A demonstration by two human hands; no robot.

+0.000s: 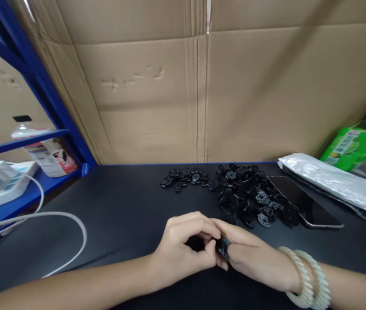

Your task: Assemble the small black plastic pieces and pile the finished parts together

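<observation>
Power strip (5, 183): white, with plugs in it, on the blue rack (37, 82), well to the left of the left hand.
Bottle (49, 155): clear, black cap, printed label; on the rack beside the power strip, beyond and left of the left hand.
Cable (82, 232): white, looping out left of the left hand, above the left forearm.
Counter (115, 206): black top, beneath both hands.
Cardboard (144, 86): brown, creased, upright beyond both hands.
Left hand (186, 245): fingers curled, thumb bent in, grip narrow, fingertips on the small black part.
Small cluster (187, 176): black parts lying on the counter, beyond the left hand.
Small black part (223, 247): one, between the two hands; partly covered by fingers, full shape cannot be told.
Right hand (250, 254): cupped around the same part, grip narrow, touching the left hand.
Large heap (247, 193): black parts with holes, piled just beyond the right hand, right of the small cluster.
Phone (305, 202): dark screen, lying flat beyond and right of the right hand, against the heap.
Bracelets (310, 280): two, pale, coiled, on the right wrist.
Packet (334, 176): white, glossy plastic, beyond the phone from the right hand.
Green-labelled bottle (357, 140): green cap, tilted, farthest right of the right hand, behind the packet.
</observation>
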